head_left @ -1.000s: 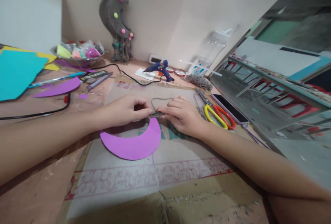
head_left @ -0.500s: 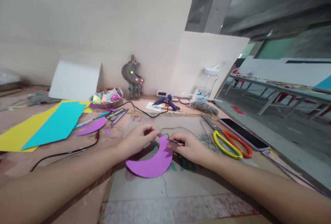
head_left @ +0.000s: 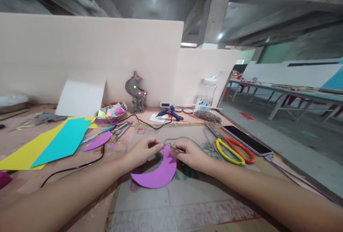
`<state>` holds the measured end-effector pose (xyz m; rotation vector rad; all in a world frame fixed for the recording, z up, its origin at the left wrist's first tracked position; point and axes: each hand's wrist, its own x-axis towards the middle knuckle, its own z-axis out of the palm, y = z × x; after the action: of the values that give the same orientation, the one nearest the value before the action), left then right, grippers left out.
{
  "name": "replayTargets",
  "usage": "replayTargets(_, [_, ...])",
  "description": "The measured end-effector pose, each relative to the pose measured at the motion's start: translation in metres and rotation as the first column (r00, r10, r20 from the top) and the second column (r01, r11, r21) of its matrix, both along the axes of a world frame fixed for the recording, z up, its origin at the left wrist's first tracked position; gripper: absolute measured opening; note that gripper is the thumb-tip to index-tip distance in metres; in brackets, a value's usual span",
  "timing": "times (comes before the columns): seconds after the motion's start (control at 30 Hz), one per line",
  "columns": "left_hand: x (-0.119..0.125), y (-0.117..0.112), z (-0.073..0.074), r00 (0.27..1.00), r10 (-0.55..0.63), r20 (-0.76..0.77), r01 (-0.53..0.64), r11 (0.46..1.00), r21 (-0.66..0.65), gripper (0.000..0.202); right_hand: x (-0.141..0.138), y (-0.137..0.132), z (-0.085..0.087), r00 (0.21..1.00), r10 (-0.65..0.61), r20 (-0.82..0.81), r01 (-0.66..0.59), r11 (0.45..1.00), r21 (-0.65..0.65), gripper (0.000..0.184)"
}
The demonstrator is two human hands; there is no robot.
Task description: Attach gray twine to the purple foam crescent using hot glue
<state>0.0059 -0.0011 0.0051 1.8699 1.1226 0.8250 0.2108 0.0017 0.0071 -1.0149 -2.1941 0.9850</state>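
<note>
A purple paper crescent moon lies over the board with its upper tip between my hands. Grey yarn loops from this tip behind the right hand. My left hand is closed, thumb and forefinger pinched at the tip where the yarn meets it. On the right edge of the tip, my right hand is closed in a pinch on the yarn, its thumb beside the paper. The exact wrap of the yarn is too small to make out.
Scissors and a phone lie to the right. Behind are a glue gun, a yarn bundle, a bottle and a grey moon ornament. Blue paper, pens and a bowl sit left.
The head view has tilted upward and levelled, so more ceiling shows. My hands stay at the crescent's tip, with the right fingers slightly closer to the left ones.
</note>
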Motion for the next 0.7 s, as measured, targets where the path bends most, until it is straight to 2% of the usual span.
replayTargets(0.17, [0.0000, -0.0005, -0.0001, 0.998, -0.025, 0.062, 0.025, 1.000, 0.011, 0.033, 0.0003, 0.0008, 0.0000, 1.000, -0.007, 0.014, 0.006, 1.000, 0.019, 0.027])
replayTargets(0.5, [0.0001, -0.0028, 0.0039, 0.999, -0.048, -0.002, 0.048, 0.998, 0.033, 0.030, -0.0007, 0.0016, -0.0026, 0.999, 0.000, 0.041, -0.001, 1.000, 0.024, 0.025])
replayTargets(0.7, [-0.0005, -0.0020, 0.0008, 0.998, -0.042, 0.054, 0.041, 0.999, 0.018, 0.033, 0.0003, 0.0005, -0.0009, 0.999, 0.023, 0.027, -0.024, 0.999, 0.037, 0.021])
